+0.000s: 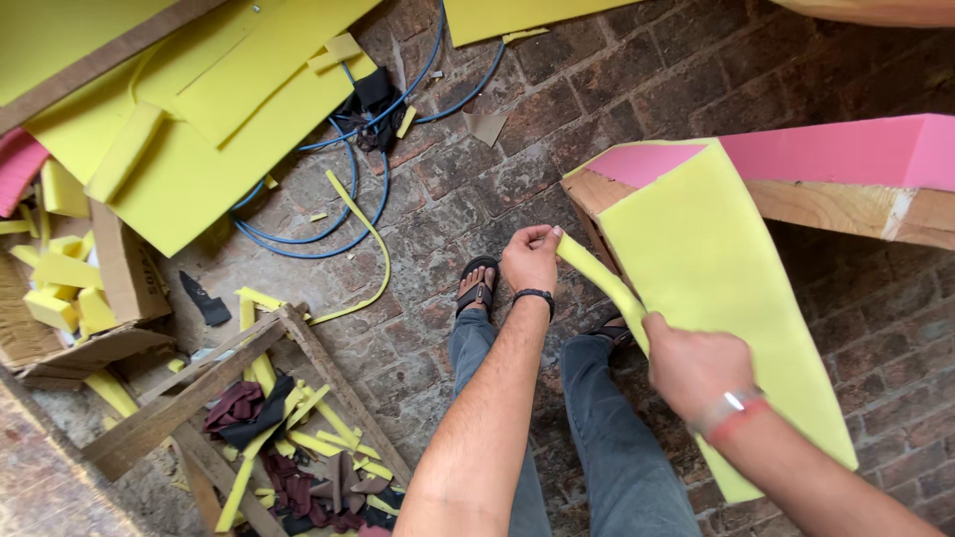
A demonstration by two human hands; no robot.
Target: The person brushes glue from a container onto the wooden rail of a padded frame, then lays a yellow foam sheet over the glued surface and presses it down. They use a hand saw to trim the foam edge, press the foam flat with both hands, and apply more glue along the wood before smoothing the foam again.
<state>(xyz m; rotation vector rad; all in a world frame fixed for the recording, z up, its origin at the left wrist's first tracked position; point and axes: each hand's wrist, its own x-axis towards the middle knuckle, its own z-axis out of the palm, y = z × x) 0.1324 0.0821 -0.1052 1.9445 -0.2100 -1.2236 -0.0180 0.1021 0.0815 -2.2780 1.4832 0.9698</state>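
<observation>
A thin yellow foam sheet [716,268] hangs down over the edge of a wooden frame [846,207] topped with pink foam [846,149]. My left hand [530,259] pinches the end of a narrow strip at the sheet's left edge. My right hand [693,368] grips the same edge lower down, where the strip meets the sheet. Both hands are over my legs and sandalled feet [477,288].
The floor is brick. Large yellow foam pieces [199,119] and a blue hose [338,199] lie at upper left. A wooden frame [209,388] with foam and fabric scraps lies at lower left, next to a cardboard box [124,273] of foam offcuts.
</observation>
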